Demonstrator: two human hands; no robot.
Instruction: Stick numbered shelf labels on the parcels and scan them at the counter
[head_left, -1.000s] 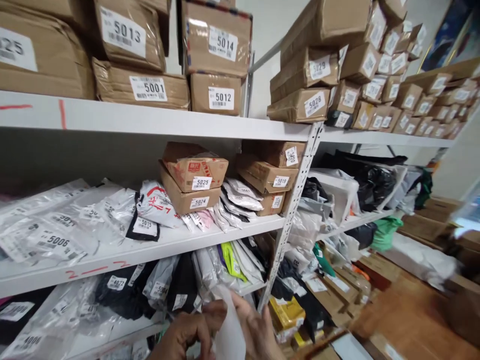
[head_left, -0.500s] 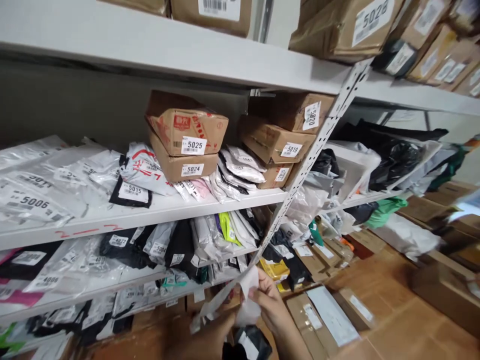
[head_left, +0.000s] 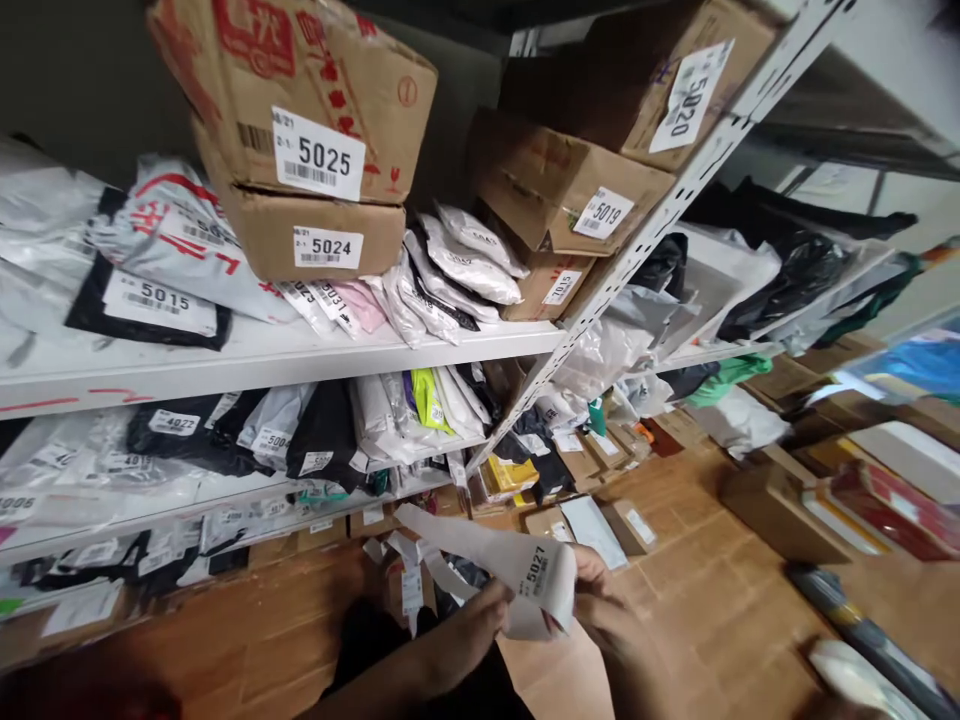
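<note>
A long white strip of labels, its printed label reading 5027, stretches between my hands low in the view. My left hand pinches the strip's lower edge with fingertips pressed together. At the strip's right end, my right hand is closed around the curled part, some fingers hidden behind the paper. The strip's loose tail hangs down to the left. Nearest above the hands are shelves holding labelled parcels, among them a carton marked 5025 resting on a carton marked 5024.
A perforated white shelf post slants down to the right of the cartons. White and black bagged parcels fill the lower shelf. Boxes and a dark wrapped roll lie on the tiled floor at the right.
The view has moved closer to the shelf and cartons. My hands have spread the label strip wider, and its printed 5027 label now faces me.
</note>
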